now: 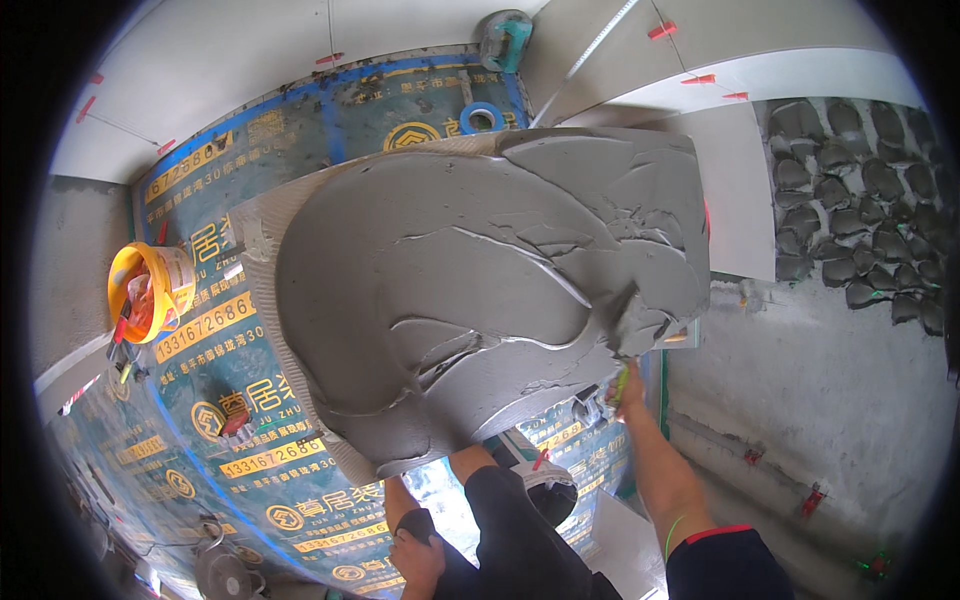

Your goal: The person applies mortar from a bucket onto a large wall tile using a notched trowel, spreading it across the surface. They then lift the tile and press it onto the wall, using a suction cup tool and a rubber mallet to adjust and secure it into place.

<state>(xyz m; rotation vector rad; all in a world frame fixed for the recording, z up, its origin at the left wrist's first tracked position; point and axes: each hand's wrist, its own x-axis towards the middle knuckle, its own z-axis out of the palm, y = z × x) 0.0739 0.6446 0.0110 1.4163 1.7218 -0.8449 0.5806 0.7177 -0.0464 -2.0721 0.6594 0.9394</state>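
Observation:
A broad slab [262, 260] under thick, wet grey mortar [450, 290] fills the middle, with swirls and ridges across it. My right hand [626, 392] grips the green handle of a trowel [628, 318], whose smeared blade lies in the mortar at the slab's lower right. Down at the bottom, my left hand [418, 560] is beside my bent legs, touching dark clothing, its fingers curled; what, if anything, is inside them is hidden.
Printed protective sheeting [180, 400] covers the floor, bearing a yellow bucket [145, 290] with tools, blue tape [480, 118], a white pail [540, 485] and a fan [220, 570]. Right are a pale panel [730, 200] and mortar dabs [850, 200]; red clips [662, 30] dot tiles above.

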